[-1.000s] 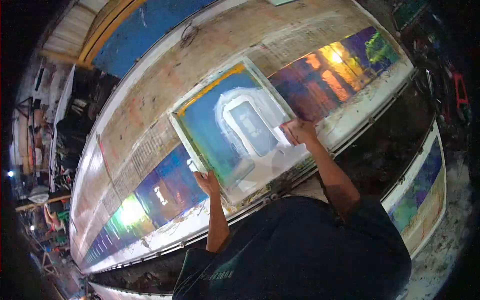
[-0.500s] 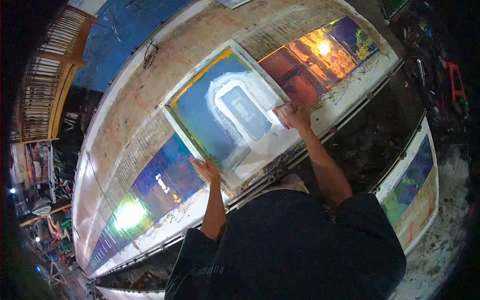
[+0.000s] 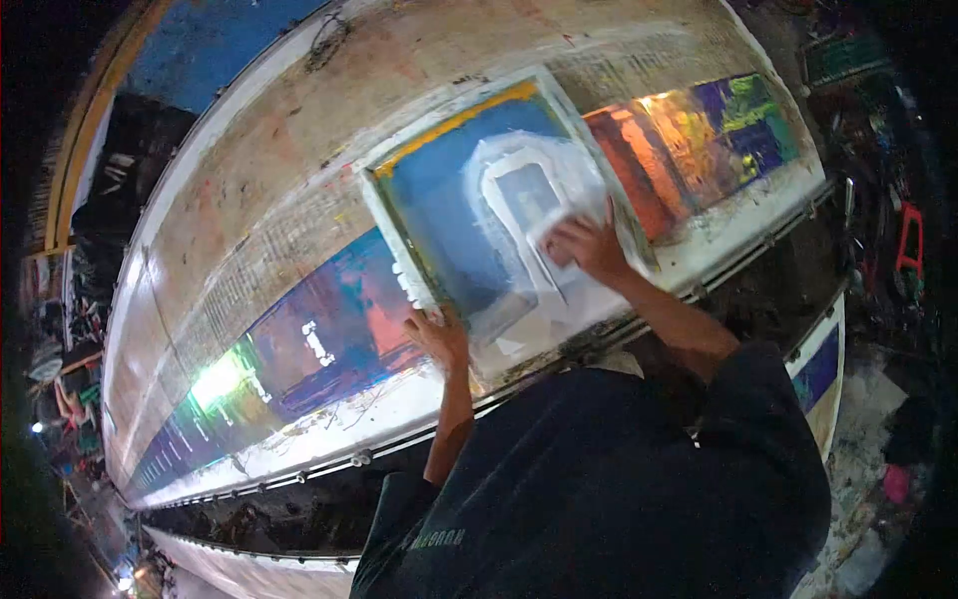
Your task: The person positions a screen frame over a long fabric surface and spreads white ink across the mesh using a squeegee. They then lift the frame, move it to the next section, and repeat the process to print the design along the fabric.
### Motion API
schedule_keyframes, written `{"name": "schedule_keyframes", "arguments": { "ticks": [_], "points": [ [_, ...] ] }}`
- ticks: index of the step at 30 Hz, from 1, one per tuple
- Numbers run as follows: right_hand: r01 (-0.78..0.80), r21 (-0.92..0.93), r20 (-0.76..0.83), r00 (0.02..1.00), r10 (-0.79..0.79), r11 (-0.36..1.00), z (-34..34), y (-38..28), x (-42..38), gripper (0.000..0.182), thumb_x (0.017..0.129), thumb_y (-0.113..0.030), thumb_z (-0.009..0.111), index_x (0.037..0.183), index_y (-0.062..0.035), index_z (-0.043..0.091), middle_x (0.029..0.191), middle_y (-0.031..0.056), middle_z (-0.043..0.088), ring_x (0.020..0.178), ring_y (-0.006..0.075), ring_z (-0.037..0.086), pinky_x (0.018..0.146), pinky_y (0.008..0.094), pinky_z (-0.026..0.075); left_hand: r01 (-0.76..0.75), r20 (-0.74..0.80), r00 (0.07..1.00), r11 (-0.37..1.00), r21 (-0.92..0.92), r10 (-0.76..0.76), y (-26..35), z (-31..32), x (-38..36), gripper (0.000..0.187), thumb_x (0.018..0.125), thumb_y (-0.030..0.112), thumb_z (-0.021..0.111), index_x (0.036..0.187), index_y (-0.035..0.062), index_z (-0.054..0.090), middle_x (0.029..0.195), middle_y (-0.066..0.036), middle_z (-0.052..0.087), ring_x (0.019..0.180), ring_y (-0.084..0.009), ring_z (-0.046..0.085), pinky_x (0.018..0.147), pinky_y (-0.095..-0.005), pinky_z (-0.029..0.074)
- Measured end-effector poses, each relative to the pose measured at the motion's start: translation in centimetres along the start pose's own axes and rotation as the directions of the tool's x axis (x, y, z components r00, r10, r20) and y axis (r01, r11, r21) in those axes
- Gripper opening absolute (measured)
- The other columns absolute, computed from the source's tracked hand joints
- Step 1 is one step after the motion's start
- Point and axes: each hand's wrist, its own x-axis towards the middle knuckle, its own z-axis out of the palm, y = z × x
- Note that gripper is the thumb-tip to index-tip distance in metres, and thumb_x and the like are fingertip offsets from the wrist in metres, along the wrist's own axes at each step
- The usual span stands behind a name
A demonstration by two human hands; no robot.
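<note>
A screen printing frame [image 3: 393, 230] with a whitish border and blue mesh lies on a long printing table. Its mesh has an orange-yellow strip along the top and a pale, arch-shaped outline in the middle. At the frame's lower left edge, my left hand [image 3: 439, 334] grips the border with curled fingers. My right hand [image 3: 591, 248] is over the right part of the mesh, fingers closed on a small pale cloth-like wad [image 3: 557, 248] pressed against the screen. Motion blur and the fingers hide much of the wad.
Multicoloured printed panels [image 3: 329, 324] run along the brown table [image 3: 249, 190] on both sides of the frame. A rail with small stops [image 3: 361, 458] follows the near edge. Another table is behind me. A red stool [image 3: 909, 240] stands at far right.
My right hand has moved from the frame's right border inward onto the mesh with the pale wad. My left hand stays on the frame. The view has turned and shifted.
</note>
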Motion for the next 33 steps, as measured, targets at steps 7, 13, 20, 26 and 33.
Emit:
{"name": "schedule_keyframes", "arguments": {
  "ticks": [7,13,20,26,33],
  "points": [
    [-0.188,0.011,0.21,0.961,0.182,0.982,1.1,-0.3,9.8,0.019,0.084,-0.008,0.062,0.094,-0.0172,0.075,0.109,0.0038,0.069,0.111,0.0248,0.063,0.105,0.0551,0.039,0.015,0.042,0.999,1.0,-0.006,-0.015,1.2,-0.4,0.3,0.044,0.087,0.023,0.074,0.113,-0.0039,0.052,0.104,-0.025,0.048,0.103,-0.0447,0.05,0.088,-0.0544,0.04],
    [-0.236,0.019,0.158,0.96,0.23,0.972,-3.9,-4.2,-4.6,0.016,0.083,-0.017,0.067,0.096,-0.0159,0.076,0.103,0.0063,0.066,0.112,0.0271,0.061,0.111,0.0564,0.034,-0.078,-0.032,0.996,0.99,0.12,0.083,2.3,-0.9,0.2,0.04,0.084,0.024,0.077,0.108,0.0007,0.055,0.097,-0.02,0.05,0.098,-0.0415,0.051,0.084,-0.0538,0.042],
    [-0.556,0.19,0.248,0.824,0.509,0.809,-7.4,5.6,-4.9,0.039,0.089,-0.046,0.074,0.101,-0.0094,0.077,0.112,0.0144,0.074,0.1,0.0389,0.07,0.088,0.0514,0.053,0.028,0.124,0.992,0.923,-0.383,0.022,3.9,-3.0,0.4,0.03,0.091,0.006,0.071,0.115,-0.0025,0.055,0.106,-0.012,0.064,0.092,-0.0272,0.06,0.086,-0.0403,0.049],
    [-0.813,0.433,0.192,0.505,0.841,0.389,-6.8,20.4,-6.6,0.059,0.09,-0.056,0.063,0.102,0.0006,0.07,0.073,0.0186,0.07,0.069,0.03,0.071,0.066,0.0456,0.055,-0.033,0.052,0.997,0.885,-0.464,0.064,10.8,8.6,-0.2,0.036,0.089,0.006,0.068,0.119,-0.0033,0.05,0.113,-0.016,0.059,0.101,-0.0262,0.057,0.094,-0.0402,0.048],
    [-0.809,0.336,0.379,0.584,0.718,0.482,-7.8,36.5,-11.8,0.051,0.086,-0.051,0.067,0.101,-0.0028,0.071,0.081,0.0194,0.073,0.073,0.0351,0.073,0.067,0.0458,0.057,-0.007,0.058,0.997,0.79,-0.613,0.054,26.7,11.4,-7.9,0.034,0.088,0.008,0.066,0.114,0.0023,0.046,0.106,-0.014,0.054,0.096,-0.026,0.056,0.08,-0.037,0.051]
  ]
}}
